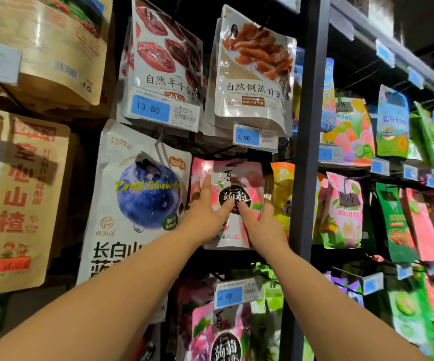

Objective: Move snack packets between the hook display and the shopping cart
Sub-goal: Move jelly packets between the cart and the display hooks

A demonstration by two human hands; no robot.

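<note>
While no cart is seen, the pink packet [238,178] at 12 o'clock is pinched by left hand [205,213] and right hand [261,220]; move judged unfinished.

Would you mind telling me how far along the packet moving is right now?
Done: unclear, since no cart is in view. In hand: the left hand and right hand hold a pink packet up at the rack. Left: it is either coming off or going on; I cannot tell which.
</note>
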